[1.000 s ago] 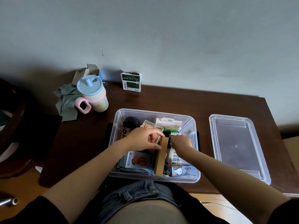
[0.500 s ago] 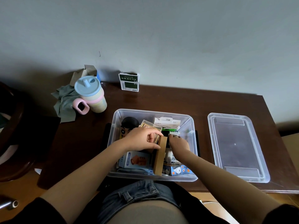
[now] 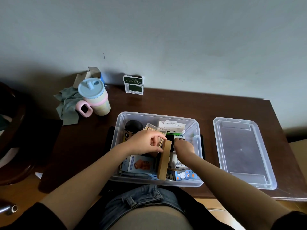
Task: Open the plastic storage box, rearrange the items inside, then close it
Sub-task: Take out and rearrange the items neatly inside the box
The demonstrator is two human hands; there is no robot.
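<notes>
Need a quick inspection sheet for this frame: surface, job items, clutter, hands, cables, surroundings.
Surface: dark wooden table.
Job's things: clear storage box open, packed with small boxes; lid flat to its right.
Clutter: lidded cup, grey cloth, green carton by the wall.
Hands: left hand holds the upright brown box; right hand curled on an item, unclear which.
Cables: nothing seen.
Surroundings: grey wall, person's lap.

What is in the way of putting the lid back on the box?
Both hands are: the left hand and right hand reach into the open box, among the items. A brown carton stands on edge in it; whether it tops the rim is unclear. The lid lies on the table to the right.
</notes>
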